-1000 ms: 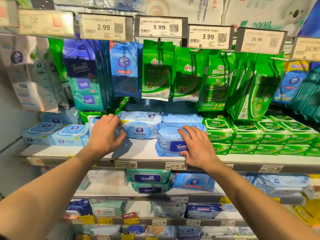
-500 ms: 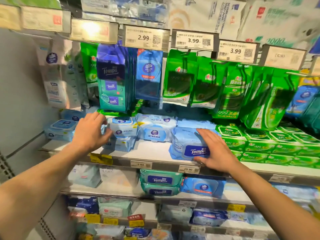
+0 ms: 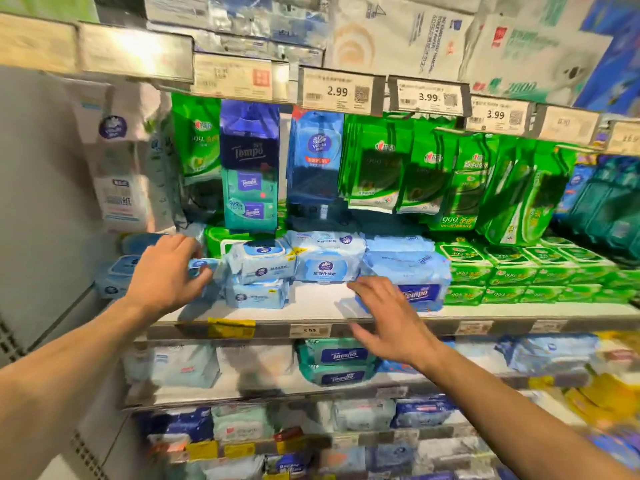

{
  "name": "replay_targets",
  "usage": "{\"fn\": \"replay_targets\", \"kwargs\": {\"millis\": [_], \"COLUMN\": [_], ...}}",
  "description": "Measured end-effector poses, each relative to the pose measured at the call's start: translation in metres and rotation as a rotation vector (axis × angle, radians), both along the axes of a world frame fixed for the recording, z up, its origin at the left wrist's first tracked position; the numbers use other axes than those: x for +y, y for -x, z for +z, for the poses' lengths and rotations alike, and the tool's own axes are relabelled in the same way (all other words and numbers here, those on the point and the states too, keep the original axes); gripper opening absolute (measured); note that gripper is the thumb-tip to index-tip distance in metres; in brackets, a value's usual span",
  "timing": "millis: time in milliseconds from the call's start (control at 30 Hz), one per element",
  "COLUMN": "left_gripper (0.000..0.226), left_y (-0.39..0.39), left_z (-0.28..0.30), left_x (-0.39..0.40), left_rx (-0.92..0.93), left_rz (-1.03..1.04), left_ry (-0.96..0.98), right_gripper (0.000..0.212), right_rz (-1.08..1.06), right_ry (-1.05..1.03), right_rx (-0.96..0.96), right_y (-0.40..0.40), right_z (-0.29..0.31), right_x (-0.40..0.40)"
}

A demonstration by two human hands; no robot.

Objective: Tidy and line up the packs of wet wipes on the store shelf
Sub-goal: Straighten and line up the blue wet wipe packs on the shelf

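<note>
We found the frame blurred. The left hand (image 3: 166,271) gripped a small blue pack (image 3: 201,268); the right hand (image 3: 388,320), released, had left the Tempo pack (image 3: 412,278).

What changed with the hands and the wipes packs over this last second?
The right hand lifted off the blue Tempo pack and now hovers open before it. The left hand went from lying on a light-blue pack to gripping a small pack. The stacked packs stayed put.

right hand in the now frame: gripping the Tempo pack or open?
Open. The right hand has its fingers spread and nearly straight in front of the blue Tempo pack, curled round nothing; actual contact is blurred, cannot tell.
</note>
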State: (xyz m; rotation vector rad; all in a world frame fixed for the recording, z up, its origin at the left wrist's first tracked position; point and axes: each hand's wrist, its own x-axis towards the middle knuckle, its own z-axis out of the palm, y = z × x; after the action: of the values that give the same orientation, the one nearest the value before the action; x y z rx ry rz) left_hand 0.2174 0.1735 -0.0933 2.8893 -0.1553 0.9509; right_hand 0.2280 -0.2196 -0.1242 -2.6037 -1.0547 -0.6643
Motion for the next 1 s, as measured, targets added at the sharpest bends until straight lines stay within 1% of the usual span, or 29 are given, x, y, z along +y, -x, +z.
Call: {"fn": "replay_targets", "kwargs": {"millis": [67, 133, 300, 467, 600, 767, 833, 900, 1000], "left_gripper": [0.026, 0.028, 0.027, 0.030, 0.032, 0.035, 0.035, 0.033, 0.032], "left_y": [0.002, 0.002, 0.005, 0.010, 0.005, 0.002, 0.003, 0.003, 0.002], "left_z": [0.001, 0.003, -0.001, -0.009, -0.004, 0.004, 0.005, 0.003, 0.001], "left_x": [0.009, 0.014, 0.004, -0.012, -0.024, -0.037, -0.035, -0.028, -0.014], "left_rx": [0.009, 0.027, 0.041, 0.067, 0.077, 0.111, 0.133, 0.153, 0.193], "left_rz": [0.003, 0.029, 0.108, 0.119, 0.170, 0.201, 0.208, 0.208, 0.209], "left_ry": [0.015, 0.050, 0.080, 0.070, 0.080, 0.061, 0.070, 0.062, 0.067], "right_gripper": [0.061, 0.060, 0.056, 0.056, 0.056, 0.069, 0.077, 0.085, 0.091], "right_rz": [0.085, 0.136, 0.167, 0.172, 0.177, 0.186, 0.158, 0.117, 0.065], "right_ry": [0.141, 0.203, 0.183, 0.174, 0.184, 0.192, 0.206, 0.210, 0.201], "right_rx": [0.059, 0.086, 0.108, 0.101, 0.109, 0.119, 0.133, 0.181, 0.247], "right_y": [0.015, 0.024, 0.017, -0.007, -0.022, -0.050, -0.062, -0.071, -0.079], "right_z": [-0.009, -0.012, 0.000, 0.013, 0.019, 0.030, 0.033, 0.034, 0.028], "right_x": [0.030, 0.053, 0.080, 0.087, 0.085, 0.089, 0.097, 0.108, 0.130]}}
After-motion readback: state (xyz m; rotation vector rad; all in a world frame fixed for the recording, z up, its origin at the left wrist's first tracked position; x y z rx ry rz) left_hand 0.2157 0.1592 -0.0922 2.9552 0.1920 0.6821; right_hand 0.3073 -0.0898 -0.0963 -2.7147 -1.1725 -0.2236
